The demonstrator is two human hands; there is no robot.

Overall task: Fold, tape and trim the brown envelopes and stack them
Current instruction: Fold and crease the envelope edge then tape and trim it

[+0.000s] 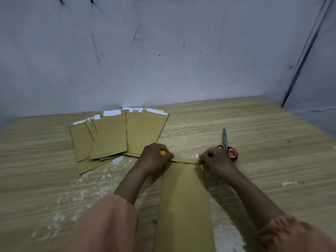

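Observation:
A long brown envelope [183, 200] lies lengthwise in front of me, its far flap folded over. A strip of clear tape [187, 157] stretches across that folded end between my two hands. My left hand [154, 158] is closed around a small tape roll with a yellow core [162, 152] at the envelope's far left corner. My right hand [216, 158] pinches the free end of the tape at the far right corner.
A fanned pile of several brown envelopes [112, 135] with white strips lies at the back left. Scissors with orange and black handles [227, 145] lie just beyond my right hand. The wooden table [272, 142] meets a grey wall behind.

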